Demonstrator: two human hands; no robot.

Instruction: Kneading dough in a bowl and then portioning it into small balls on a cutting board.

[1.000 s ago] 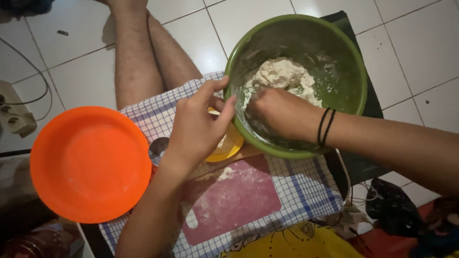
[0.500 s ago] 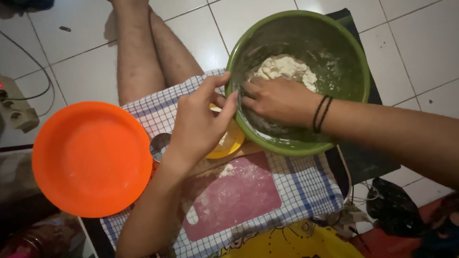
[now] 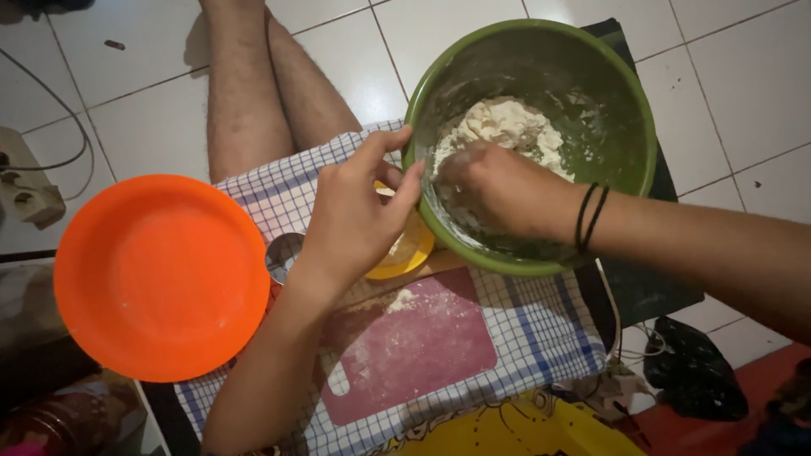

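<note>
Right hand (image 3: 494, 190) is down in the green bowl (image 3: 629, 101), fingers curled together into the dough (image 3: 507, 127). Left hand (image 3: 359, 215) grips the bowl's rim, fingers spread apart, above the checked cloth (image 3: 541, 329).

The bowl (image 3: 530, 143) sat right of the plate (image 3: 160, 274); dough (image 3: 507, 127) lay in the bowl; a board (image 3: 410, 346) lay on the cloth (image 3: 541, 329), nearer than both; a saucer (image 3: 405, 253) sat between plate and bowl.

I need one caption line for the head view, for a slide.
Right hand works dough inside a green bowl; left hand steadies its rim beside an orange plate.
</note>
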